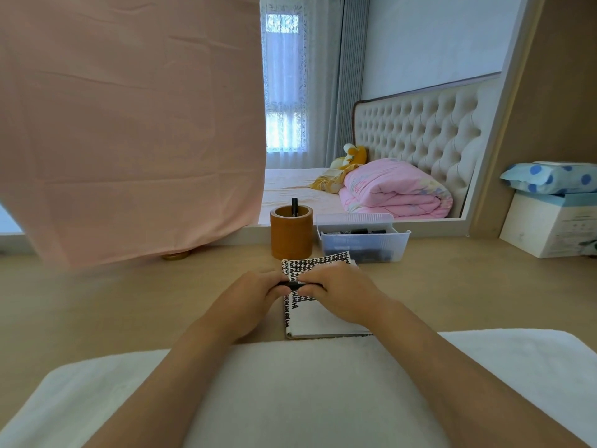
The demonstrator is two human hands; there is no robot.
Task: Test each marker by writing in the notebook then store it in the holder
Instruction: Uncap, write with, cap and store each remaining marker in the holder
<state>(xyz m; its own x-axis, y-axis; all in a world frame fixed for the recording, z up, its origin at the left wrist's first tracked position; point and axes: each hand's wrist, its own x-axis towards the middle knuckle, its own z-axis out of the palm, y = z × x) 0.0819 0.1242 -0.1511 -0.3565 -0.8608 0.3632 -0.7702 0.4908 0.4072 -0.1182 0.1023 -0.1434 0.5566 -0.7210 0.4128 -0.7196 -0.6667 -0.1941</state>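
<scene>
Black marker (pixel 293 285) lies crosswise, left to right, over the notebook (pixel 307 318), gripped at its ends by the left hand (pixel 248 295) and right hand (pixel 336 292), with the brown holder (pixel 290 236) just beyond

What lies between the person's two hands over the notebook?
In the head view, a black marker, pinched by the left hand and the right hand, over the black-and-white patterned notebook.

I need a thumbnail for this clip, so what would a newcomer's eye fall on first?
The large pink cloth hanging over the upper left dominates the view. At centre, the left hand and right hand together pinch a black marker above the patterned notebook. Just behind them stands a brown holder with a single marker poking out.
</scene>
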